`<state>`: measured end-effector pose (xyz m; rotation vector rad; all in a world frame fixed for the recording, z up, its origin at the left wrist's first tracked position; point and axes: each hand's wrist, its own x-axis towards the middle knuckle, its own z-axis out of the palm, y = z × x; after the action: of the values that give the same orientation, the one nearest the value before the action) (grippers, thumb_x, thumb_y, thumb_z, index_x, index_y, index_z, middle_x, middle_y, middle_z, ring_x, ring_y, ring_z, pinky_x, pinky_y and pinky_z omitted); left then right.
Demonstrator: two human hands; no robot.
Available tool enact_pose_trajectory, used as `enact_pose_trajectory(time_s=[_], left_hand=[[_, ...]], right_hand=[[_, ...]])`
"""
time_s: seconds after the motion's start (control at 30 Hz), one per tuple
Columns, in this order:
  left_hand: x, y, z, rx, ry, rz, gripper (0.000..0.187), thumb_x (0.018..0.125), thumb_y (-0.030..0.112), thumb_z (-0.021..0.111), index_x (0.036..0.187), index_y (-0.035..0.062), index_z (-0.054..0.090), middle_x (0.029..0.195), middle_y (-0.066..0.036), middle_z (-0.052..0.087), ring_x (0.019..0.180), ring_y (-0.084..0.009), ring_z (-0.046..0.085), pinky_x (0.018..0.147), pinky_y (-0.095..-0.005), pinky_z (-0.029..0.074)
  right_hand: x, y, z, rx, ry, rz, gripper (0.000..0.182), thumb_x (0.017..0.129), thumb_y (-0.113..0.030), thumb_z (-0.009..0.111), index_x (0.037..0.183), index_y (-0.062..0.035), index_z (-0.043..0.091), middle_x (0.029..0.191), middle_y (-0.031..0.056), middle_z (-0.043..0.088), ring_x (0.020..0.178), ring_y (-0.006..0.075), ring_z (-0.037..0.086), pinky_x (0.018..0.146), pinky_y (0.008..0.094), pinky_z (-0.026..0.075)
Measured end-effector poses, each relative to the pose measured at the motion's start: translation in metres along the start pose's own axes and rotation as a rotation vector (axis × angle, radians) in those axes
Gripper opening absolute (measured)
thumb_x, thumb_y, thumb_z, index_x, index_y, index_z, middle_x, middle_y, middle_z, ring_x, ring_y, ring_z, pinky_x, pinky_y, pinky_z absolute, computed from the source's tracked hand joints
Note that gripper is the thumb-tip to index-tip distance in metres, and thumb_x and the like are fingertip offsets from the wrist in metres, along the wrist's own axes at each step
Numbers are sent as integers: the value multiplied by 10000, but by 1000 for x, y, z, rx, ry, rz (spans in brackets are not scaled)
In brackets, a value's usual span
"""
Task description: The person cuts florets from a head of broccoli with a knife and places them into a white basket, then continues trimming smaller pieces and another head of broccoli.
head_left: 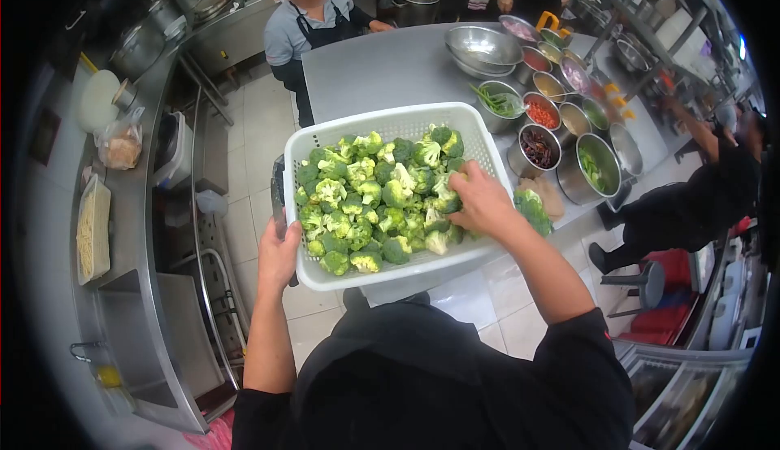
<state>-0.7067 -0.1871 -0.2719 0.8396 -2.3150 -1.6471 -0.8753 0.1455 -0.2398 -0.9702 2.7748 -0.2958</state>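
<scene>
A white perforated basket (479, 264) full of cut broccoli florets (367, 194) is in front of me, over the near part of the steel table. My left hand (279, 253) is at its left side, with the thumb by the rim and the fingers partly hidden. Along that side runs a dark, narrow object (279, 198) that I cannot identify. Over the right part of the basket, my right hand (481, 198) has its fingers curled round a broccoli floret (446, 195). More broccoli (532, 211) lies just outside the basket's right end.
Several steel containers of cut vegetables (589, 165) and stacked bowls (483, 50) stand on the steel table (366, 72). A person in an apron (313, 27) is at its far left; others are behind and at right (691, 194). A steel counter with a sink (134, 320) borders the left.
</scene>
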Motion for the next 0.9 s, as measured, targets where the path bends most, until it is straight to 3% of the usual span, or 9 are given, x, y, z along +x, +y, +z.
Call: enact_pose_trajectory(time_s=[0.2,0.23,0.33,0.37,0.47,0.67,0.87,0.9], left_hand=[[5,-11,0,-48,-28,29,425,969,206,578,1309,-47,555,1157,-138,675,1062,-190,625,943,-328,472],[5,-13,0,-60,-34,18,422,968,205,577,1306,-47,557,1154,-136,676,1060,-190,624,944,-329,471],[3,-11,0,-57,-37,24,412,970,204,575,1296,-47,565,1155,-135,675,1057,-188,623,944,-328,471],[3,-10,0,-51,-32,32,408,970,203,575,1292,-47,568,1157,-135,675,1056,-187,622,944,-328,471],[3,-10,-2,-26,-32,0,399,972,206,578,1286,-42,574,1152,-127,678,1047,-183,622,940,-326,473],[4,-16,-2,-20,-21,26,413,973,248,607,1276,-32,582,1134,-118,685,1019,-180,627,913,-327,482],[8,-30,0,-66,-42,17,420,987,237,588,1286,-58,567,1117,-124,678,1001,-155,619,889,-308,485],[8,-30,0,-93,-43,8,422,987,236,587,1287,-60,566,1113,-120,677,995,-154,618,882,-308,487]], right_hand=[[2,-7,-13,283,539,80,503,695,-172,855,1124,-63,616,1297,232,468,1153,430,545,945,473,498],[8,-2,-10,270,608,54,588,719,-224,850,1227,-73,597,1295,227,481,1149,433,550,946,476,498],[12,-5,-22,33,253,158,663,756,-263,817,1337,-89,550,1260,225,539,1147,428,561,942,481,495],[13,-5,-28,-16,91,183,717,785,-292,784,1411,-98,492,1181,207,616,1113,394,598,928,465,501],[13,13,-11,158,189,143,631,800,-274,766,1358,-78,545,1110,186,668,1059,360,635,899,451,511],[1,29,-25,278,504,273,422,821,-262,762,1158,-23,674,1045,176,701,933,346,669,834,428,530],[-70,87,-47,410,546,523,446,812,-275,779,1140,10,681,1006,174,714,902,283,692,823,386,537],[-84,94,-51,459,446,576,584,752,-289,828,1220,8,644,1099,202,693,994,295,680,882,384,529]])
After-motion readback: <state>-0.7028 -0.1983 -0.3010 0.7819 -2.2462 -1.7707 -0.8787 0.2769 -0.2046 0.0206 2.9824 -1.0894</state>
